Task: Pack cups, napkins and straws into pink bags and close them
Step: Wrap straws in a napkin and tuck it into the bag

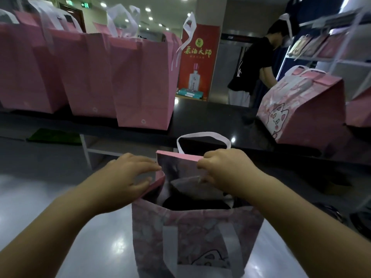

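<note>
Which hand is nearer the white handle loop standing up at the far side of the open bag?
Right. The right hand pinches the far rim of the bag just below the handle loop; the left hand touches the bag's left edge, farther off.

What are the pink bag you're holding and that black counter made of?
The pink bag seems matte printed paper, with crisp folds and a stiff rim. The black counter is glossy, maybe polished stone or laminate: it shows bright reflections.

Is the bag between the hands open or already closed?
Open: the bag gapes at its top; right hand pinches the far rim, left hand touches the side.
</note>
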`<state>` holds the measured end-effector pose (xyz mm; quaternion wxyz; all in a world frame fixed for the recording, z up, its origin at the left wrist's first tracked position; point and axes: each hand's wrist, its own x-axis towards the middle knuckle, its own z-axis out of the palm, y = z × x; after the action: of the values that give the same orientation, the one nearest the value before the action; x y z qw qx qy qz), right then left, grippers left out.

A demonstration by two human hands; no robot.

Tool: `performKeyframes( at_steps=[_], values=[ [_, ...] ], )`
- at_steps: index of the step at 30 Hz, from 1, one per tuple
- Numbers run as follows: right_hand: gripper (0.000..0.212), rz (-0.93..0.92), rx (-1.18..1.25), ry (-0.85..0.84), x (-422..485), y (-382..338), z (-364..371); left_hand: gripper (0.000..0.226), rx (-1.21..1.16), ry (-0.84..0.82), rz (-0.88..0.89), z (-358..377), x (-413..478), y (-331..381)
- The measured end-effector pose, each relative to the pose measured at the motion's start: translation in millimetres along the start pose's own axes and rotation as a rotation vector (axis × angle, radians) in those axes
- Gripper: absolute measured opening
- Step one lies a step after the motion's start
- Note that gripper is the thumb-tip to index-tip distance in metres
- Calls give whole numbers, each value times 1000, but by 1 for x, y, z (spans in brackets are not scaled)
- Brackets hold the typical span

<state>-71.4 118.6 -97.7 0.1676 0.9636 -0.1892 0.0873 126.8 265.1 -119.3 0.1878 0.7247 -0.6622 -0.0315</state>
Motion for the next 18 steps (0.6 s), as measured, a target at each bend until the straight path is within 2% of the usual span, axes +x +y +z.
performKeyframes(
  at_steps=[3,7,9,13,15,18],
  values=[
    [27,76,127,28,-6,-2,-7,33,-76,55,30,1,-3,-2],
    [23,173,296,184,-28,-4,-18,53,-200,85,81,1,-11,-1],
    [24,234,377,228,-44,-4,-22,55,-225,96,90,4,-16,0],
    [39,375,477,340,-77,-8,-20,64,-243,64,111,10,-24,2],
    [54,463,504,326,-93,-10,-15,73,-238,33,122,12,-26,3],
    [77,567,532,131,-113,-9,-10,83,-268,-27,114,13,-26,6]
  ],
)
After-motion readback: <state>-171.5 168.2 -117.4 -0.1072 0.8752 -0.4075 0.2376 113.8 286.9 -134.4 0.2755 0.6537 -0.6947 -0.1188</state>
